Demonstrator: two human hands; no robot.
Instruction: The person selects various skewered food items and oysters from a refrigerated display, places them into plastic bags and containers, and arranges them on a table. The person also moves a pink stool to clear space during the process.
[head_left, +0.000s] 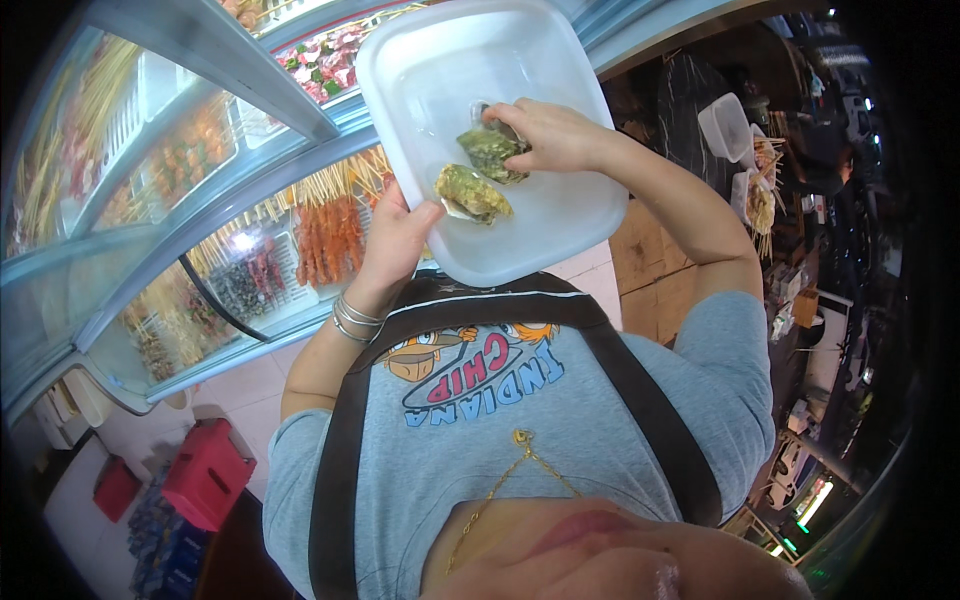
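Note:
A white plastic basin (559, 217) is held tilted in front of my chest, partly over a display case. My left hand (396, 238) grips its left rim, thumb on the inside. My right hand (566, 136) reaches into the basin, thumb and fingers around a rough greenish oyster (487, 154). The hand covers this oyster's right side. A second, yellow-green oyster (471, 196) lies apart from the fingers, closer to my left thumb, with a pale edge showing.
The glass display case (244, 191) at the left holds trays of skewers, including reddish meat skewers (328, 238). Red plastic containers (208, 474) stand at lower left. On the right, a dark tabletop (694, 112) bears a clear tub (725, 127) and trays of skewers (759, 202).

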